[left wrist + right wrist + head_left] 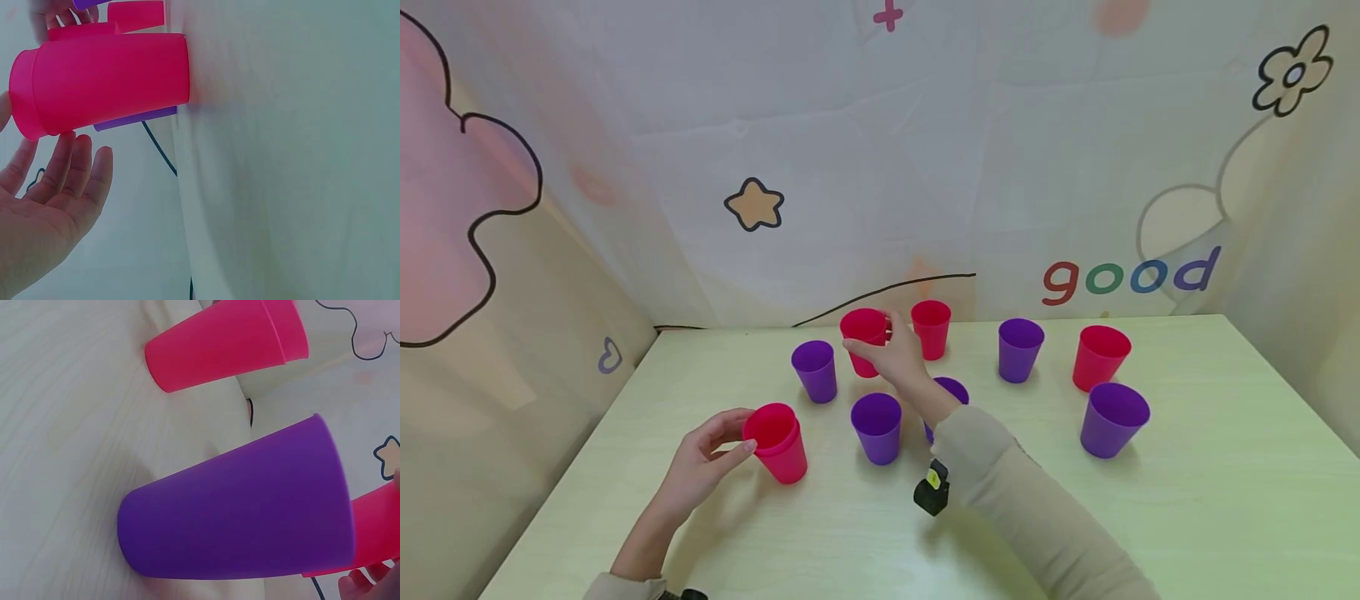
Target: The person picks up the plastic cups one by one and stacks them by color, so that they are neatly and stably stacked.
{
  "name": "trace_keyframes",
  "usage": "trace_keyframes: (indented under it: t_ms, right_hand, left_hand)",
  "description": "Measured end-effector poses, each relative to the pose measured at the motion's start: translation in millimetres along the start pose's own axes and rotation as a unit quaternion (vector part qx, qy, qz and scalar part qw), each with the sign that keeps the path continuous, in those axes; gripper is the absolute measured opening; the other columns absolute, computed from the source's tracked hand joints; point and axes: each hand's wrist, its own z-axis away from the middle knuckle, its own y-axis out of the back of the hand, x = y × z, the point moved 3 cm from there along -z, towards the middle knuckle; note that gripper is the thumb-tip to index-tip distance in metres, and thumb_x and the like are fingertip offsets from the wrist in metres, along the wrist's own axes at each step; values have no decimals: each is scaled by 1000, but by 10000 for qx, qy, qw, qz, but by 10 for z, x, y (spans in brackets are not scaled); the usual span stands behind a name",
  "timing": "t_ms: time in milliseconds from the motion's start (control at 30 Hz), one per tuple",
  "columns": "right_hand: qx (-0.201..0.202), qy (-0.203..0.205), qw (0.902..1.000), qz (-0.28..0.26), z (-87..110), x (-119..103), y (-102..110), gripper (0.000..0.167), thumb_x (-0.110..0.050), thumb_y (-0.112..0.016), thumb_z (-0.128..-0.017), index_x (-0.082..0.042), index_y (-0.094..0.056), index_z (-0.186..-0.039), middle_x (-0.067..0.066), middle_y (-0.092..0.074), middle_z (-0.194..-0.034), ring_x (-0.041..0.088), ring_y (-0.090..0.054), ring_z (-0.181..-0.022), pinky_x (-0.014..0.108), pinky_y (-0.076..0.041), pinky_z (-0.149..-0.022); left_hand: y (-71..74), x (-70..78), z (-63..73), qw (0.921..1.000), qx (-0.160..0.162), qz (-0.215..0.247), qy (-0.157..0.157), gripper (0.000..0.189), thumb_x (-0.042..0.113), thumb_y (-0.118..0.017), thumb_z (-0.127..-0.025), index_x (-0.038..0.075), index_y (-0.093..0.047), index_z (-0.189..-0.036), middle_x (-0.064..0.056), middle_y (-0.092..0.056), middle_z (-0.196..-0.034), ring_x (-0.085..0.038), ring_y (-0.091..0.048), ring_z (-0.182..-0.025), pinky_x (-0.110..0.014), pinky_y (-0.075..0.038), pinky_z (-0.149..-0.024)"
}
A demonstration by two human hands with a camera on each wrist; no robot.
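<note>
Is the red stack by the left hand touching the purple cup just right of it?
Apart. The head view shows bare table between the red stack and that purple cup.

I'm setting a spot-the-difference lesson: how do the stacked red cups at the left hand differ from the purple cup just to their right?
The stacked red cups sit one inside another; the purple cup is single. The left hand touches the stacked red cups; neither hand touches the purple cup. Both taper toward the base, with open ends up.
</note>
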Motion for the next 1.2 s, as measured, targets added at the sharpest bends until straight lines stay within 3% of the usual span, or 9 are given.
trace_keyframes:
  t_ms: [733, 1200]
  right_hand:
    - [-397, 448, 9982, 4, 248, -265, 262, 67, -29, -74, -75, -14, -42, -131, 5, -51, -118, 22, -44, -111, 41, -46, -82]
    - [-1043, 586, 9927, -181, 441, -407, 310, 62, -25, -75, -74, -19, -45, -128, 1, -55, -111, 20, -48, -105, 38, -47, -77]
  left_hand:
    - [-2, -5, -7, 9997, 39, -161, 172, 39, 13, -64, -85, 2, -52, -121, -16, -58, -110, -12, -55, -95, -27, -50, -75]
    - [-7, -3, -5, 9995, 50, -193, 241, 41, 14, -65, -84, 2, -52, -121, -16, -57, -111, -15, -55, -96, -27, -50, -75]
